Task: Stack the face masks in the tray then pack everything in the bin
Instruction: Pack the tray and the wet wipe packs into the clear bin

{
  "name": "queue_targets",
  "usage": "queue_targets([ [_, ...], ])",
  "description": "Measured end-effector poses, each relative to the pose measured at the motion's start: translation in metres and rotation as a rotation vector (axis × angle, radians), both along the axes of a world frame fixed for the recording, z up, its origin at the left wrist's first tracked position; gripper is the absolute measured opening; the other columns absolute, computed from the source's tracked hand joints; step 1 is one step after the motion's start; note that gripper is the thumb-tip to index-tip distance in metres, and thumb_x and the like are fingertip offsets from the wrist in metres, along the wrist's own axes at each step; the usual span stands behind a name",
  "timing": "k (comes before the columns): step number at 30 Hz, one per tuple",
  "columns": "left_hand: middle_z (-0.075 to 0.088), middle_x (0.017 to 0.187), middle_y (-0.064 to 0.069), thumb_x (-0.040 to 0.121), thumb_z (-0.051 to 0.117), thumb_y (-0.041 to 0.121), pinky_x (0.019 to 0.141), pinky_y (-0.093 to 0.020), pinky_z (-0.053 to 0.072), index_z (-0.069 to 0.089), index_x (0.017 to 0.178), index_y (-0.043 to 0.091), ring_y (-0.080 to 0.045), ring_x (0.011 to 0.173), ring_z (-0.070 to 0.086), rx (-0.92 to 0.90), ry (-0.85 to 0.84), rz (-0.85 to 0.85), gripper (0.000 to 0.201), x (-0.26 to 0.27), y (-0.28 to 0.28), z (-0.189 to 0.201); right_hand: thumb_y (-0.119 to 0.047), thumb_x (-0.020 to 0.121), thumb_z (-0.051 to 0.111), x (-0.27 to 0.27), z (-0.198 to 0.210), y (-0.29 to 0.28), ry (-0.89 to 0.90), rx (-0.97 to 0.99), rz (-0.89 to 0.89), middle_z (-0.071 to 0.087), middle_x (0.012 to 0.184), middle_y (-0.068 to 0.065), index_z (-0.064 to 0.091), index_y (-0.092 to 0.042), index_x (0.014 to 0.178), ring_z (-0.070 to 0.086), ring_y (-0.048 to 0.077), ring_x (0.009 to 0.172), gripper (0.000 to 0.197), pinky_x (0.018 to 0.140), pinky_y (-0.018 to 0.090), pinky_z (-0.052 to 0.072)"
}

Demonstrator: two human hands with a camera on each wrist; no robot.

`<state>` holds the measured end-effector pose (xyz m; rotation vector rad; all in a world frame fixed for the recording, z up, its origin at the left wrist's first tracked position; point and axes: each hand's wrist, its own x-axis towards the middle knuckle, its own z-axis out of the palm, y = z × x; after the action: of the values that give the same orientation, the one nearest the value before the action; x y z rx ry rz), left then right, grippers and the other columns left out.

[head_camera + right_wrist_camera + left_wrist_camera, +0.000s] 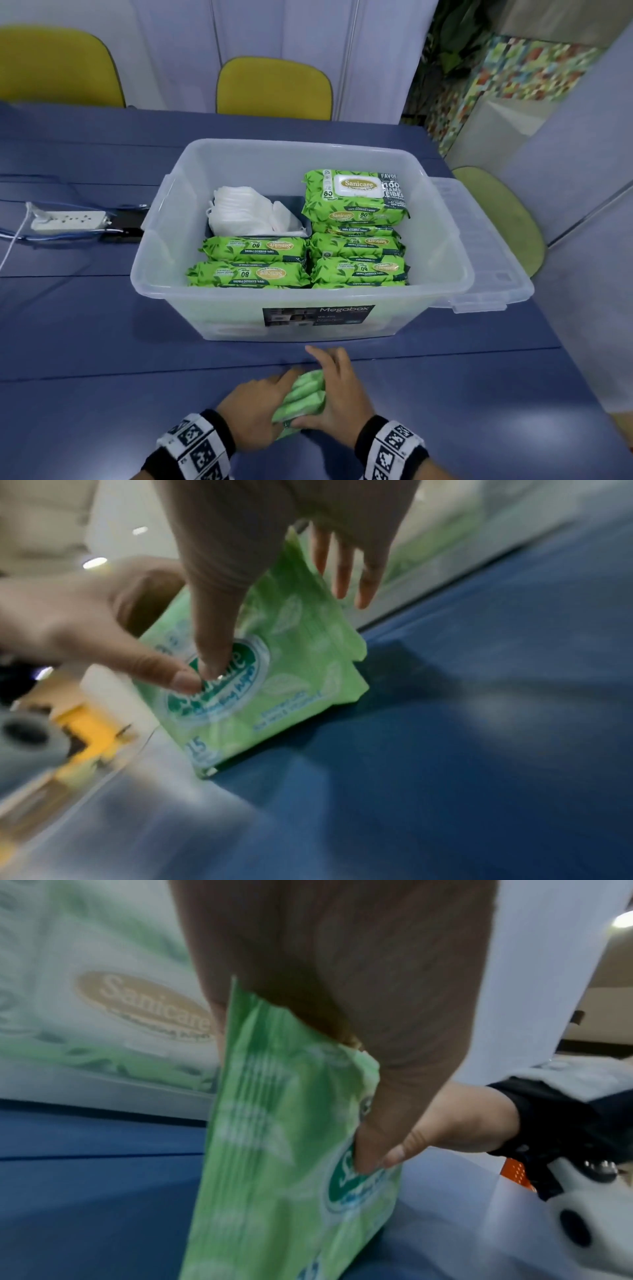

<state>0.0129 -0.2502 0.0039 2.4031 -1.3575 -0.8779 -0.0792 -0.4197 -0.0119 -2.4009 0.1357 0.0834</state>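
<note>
Green film, soft and crinkly: small wipes packs (303, 394) are squeezed between both hands, standing on edge on the blue table (102, 342) just short of the bin. Looks like more than one pack, exact count unclear. Left hand (255, 407) is cupped along the left side w/ thumb pinching the printed face; right hand (337, 390) curls over the right side, thumb pressed beside the left thumb on the logo, its fingers spread fairly straight past the far edge in the right wrist view.

Straight ahead of the hands sits the clear bin (154, 274), lid (486, 246) lying off to its right. Inside, far-left from the hands: white face masks (246, 214) piled in the dark tray (306, 222). Large wipes packs (356, 198) fill the near row and the right side, stacked.

Step in hand, I'd say: masks already stacked and tray already binned, so this is late packing, gathering the last small packs. Next move prob. needs both hands to lift the bundle together w/out it fanning apart, carry fwd over the near wall, and find a gap. Free room looks tight; on top of the near-left packs seems the likeliest spot. Slippery film, so an even squeeze matters.
</note>
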Motion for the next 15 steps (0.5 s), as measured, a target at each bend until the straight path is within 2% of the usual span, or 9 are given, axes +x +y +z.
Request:
queue_targets([
  [2,0.049,0.135,0.008,0.08,0.041,0.061,0.077,-0.034,0.046,0.02,0.146,0.034,-0.025,0.108,0.058,-0.05,-0.107,-0.013,0.074,-0.005,-0.005,0.001,-0.049,0.052,0.085,-0.002,-0.008,-0.007,0.054,0.254,-0.066,0.037,0.13,-0.015,0.012,-0.059,0.138,0.046,0.001,0.116,0.113,0.098,0.02,0.042],
  [3,0.054,0.13,0.012,0.082,0.043,0.056,0.075,-0.031,0.047,0.025,0.143,0.034,-0.02,0.104,0.061,-0.092,-0.188,-0.019,0.067,-0.004,-0.007,0.001,-0.043,0.05,0.088,-0.003,-0.011,-0.01,0.077,0.366,-0.103,0.045,0.128,-0.019,0.017,-0.062,0.135,0.053,0.0,0.111,0.112,0.096,0.024,0.046],
  [6,0.067,0.094,0.022,0.069,0.045,0.061,0.058,-0.012,0.044,0.044,0.12,0.038,0.001,0.075,0.065,-0.183,-0.201,0.098,0.056,0.001,-0.006,0.003,-0.037,0.047,0.089,-0.003,-0.016,-0.016,0.057,0.451,-0.205,0.066,0.099,-0.018,0.051,-0.056,0.107,0.064,0.004,0.088,0.073,0.084,0.032,0.054],
  [7,0.066,0.096,0.024,0.068,0.048,0.061,0.061,-0.009,0.044,0.045,0.118,0.04,0.004,0.078,0.063,-0.241,-0.163,0.161,0.055,0.003,-0.002,-0.001,-0.034,0.048,0.089,-0.004,-0.017,-0.019,0.044,0.458,-0.24,0.067,0.094,-0.02,0.055,-0.051,0.1,0.064,0.002,0.082,0.064,0.079,0.029,0.054],
  [9,0.06,0.112,0.025,0.069,0.068,0.052,0.078,-0.007,0.044,0.044,0.124,0.041,0.008,0.096,0.058,-0.392,0.033,0.363,0.061,0.005,0.004,-0.007,-0.03,0.047,0.089,-0.007,-0.015,-0.025,0.011,0.486,-0.308,0.068,0.092,-0.018,0.056,-0.049,0.097,0.064,0.0,0.078,0.063,0.074,0.022,0.053],
  [11,0.057,0.12,0.016,0.061,0.088,0.021,0.083,-0.005,0.042,0.04,0.128,0.033,0.011,0.105,0.054,-0.48,0.241,0.551,0.083,0.005,0.008,-0.023,-0.028,0.045,0.091,-0.01,-0.015,-0.033,-0.012,0.546,-0.377,0.069,0.097,-0.008,0.053,-0.054,0.103,0.067,0.003,0.085,0.075,0.076,0.021,0.052],
  [12,0.057,0.119,0.015,0.059,0.088,0.008,0.082,-0.003,0.041,0.037,0.128,0.033,0.013,0.105,0.054,-0.462,0.357,0.574,0.09,0.003,0.008,-0.027,-0.024,0.044,0.093,-0.011,-0.017,-0.036,-0.008,0.586,-0.391,0.067,0.102,-0.003,0.049,-0.054,0.112,0.067,0.004,0.089,0.086,0.078,0.02,0.052],
  [13,0.057,0.119,0.022,0.059,0.088,0.005,0.082,-0.001,0.039,0.032,0.128,0.039,0.014,0.107,0.052,-0.45,0.424,0.576,0.095,0.0,0.006,-0.033,-0.019,0.045,0.094,-0.011,-0.018,-0.036,0.011,0.617,-0.394,0.065,0.106,0.0,0.044,-0.049,0.121,0.066,0.004,0.091,0.096,0.078,0.019,0.052],
  [15,0.039,0.116,0.054,0.065,0.084,0.01,0.084,0.002,0.035,0.026,0.121,0.063,0.017,0.107,0.048,-0.421,0.51,0.53,0.096,-0.008,-0.003,-0.048,-0.018,0.04,0.097,-0.009,-0.021,-0.03,0.038,0.672,-0.381,0.06,0.113,0.006,0.037,-0.034,0.132,0.065,0.005,0.097,0.111,0.082,0.021,0.052],
])
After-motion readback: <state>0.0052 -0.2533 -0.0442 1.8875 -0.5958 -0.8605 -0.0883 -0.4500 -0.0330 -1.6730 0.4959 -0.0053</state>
